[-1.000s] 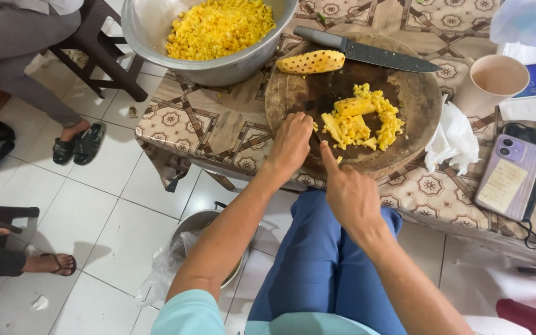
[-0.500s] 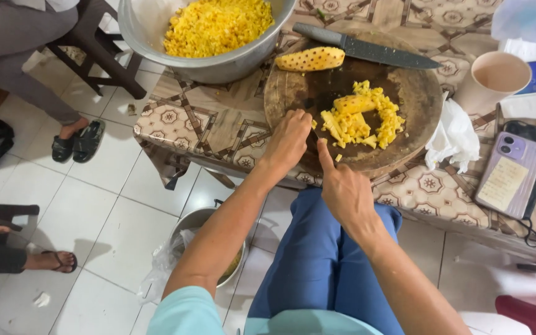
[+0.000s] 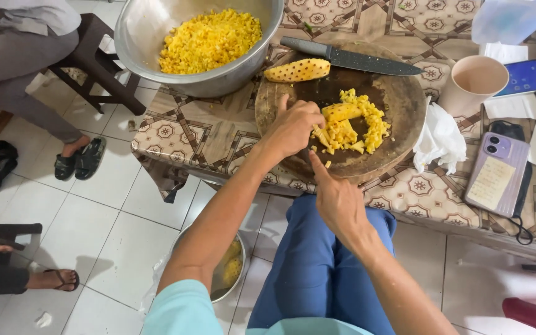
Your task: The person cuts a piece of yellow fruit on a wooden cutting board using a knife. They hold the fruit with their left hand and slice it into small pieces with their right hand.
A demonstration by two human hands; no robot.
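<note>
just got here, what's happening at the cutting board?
A person seated at a patterned table is working chopped yellow fruit on a round wooden board. The left hand rests on the fruit pile, fingers curled at a larger piece. The right hand is at the board's near edge, index finger stretched toward the pile. A knife and a strip of peel lie at the board's far side. A metal bowl of chopped fruit stands beyond.

Hands (image 3: 296,127) at chopped pineapple (image 3: 352,127)
</note>
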